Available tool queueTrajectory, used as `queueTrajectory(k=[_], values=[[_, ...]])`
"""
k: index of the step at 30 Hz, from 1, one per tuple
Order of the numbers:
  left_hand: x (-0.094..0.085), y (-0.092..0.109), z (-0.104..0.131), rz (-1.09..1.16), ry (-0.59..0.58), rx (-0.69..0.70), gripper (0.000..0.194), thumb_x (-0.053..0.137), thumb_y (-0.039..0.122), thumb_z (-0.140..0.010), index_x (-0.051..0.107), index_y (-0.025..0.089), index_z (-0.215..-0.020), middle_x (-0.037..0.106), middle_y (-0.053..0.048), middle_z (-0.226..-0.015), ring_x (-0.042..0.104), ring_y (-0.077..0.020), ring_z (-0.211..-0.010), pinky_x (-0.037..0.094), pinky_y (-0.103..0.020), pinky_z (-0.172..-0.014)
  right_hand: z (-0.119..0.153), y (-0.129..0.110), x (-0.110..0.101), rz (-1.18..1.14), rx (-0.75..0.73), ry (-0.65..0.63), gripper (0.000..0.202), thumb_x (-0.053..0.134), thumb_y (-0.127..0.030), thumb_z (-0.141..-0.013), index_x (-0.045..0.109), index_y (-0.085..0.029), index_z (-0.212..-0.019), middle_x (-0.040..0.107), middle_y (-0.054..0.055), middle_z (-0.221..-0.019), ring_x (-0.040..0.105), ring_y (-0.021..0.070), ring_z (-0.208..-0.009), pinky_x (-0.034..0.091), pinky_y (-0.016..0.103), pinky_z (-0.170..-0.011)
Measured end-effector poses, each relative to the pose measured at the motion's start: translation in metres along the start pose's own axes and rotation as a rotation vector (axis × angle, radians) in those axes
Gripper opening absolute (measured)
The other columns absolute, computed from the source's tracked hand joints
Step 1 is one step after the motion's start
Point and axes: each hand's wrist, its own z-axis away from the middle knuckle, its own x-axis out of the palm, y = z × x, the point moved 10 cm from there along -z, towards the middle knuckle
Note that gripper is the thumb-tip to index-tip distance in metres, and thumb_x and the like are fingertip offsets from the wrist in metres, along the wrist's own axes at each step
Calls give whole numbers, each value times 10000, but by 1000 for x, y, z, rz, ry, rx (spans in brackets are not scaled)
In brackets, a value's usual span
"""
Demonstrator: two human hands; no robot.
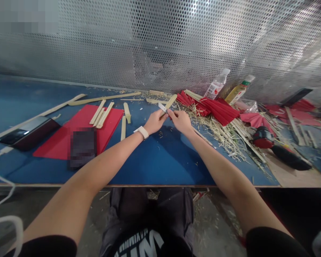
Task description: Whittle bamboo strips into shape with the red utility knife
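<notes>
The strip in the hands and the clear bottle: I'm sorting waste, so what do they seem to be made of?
Strip: probably bamboo, maybe wood, unvarnished, going by its pale straw colour and matte look.
Clear bottle: likely glossy plastic, as it gleams and the background shows through.

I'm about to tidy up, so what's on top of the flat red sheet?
On the red sheet lie a few pale wooden strips and a blurred dark item overlapping its near edge. The surface they cover, and anything beneath the sheet, can't be seen.

Both arms [226, 164] stretched forward, converging; left hand [154, 121], right hand [180, 120] close together, fingers [173, 115] curled.
</notes>
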Motion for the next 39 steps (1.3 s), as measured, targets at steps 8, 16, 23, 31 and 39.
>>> queueTrajectory(k=[8, 16, 23, 31, 39], values=[[-4, 4, 0, -72, 42, -47, 270, 613, 338, -1121, 591, 213, -884, 641, -29, -762, 580, -190, -694, 441, -344, -704, 3, 1, -1, -48, 15, 68, 664, 487, -701, -1142, 705, -228, -731, 716, 59, -711, 675, 226, -719, 411, 349, -706], [-6, 6, -1, -52, 91, -78, 344, 605, 390, -1127, 604, 214, -832, 643, -28, -744, 563, -180, -694, 441, -335, -709, 6, 2, 0, -99, 24, 147, 672, 453, -704, -1150, 715, -225, -758, 719, 84, -723, 687, 245, -746, 451, 367, -742], [-10, 8, -1, -60, 140, -112, 407, 637, 446, -1114, 634, 206, -785, 628, -17, -701, 542, -169, -659, 410, -333, -687, 5, 4, -3, -110, 44, 177, 659, 456, -675, -1158, 705, -221, -750, 729, 91, -746, 690, 245, -756, 440, 367, -756], [-12, 5, 0, -66, 203, -130, 547, 616, 616, -1115, 593, 220, -738, 602, -27, -660, 511, -177, -625, 381, -347, -651, -1, 7, -7, -101, 37, 185, 684, 456, -711, -1140, 737, -216, -761, 741, 93, -761, 685, 245, -750, 436, 359, -722], [-6, -5, -4, -62, 151, -111, 689, 313, 779, -1150, 447, 254, -725, 558, -28, -656, 517, -195, -640, 354, -359, -664, -16, 22, -22, -48, 51, 221, 799, 402, -864, -1084, 686, -234, -685, 675, 95, -644, 670, 260, -704, 428, 371, -688]])
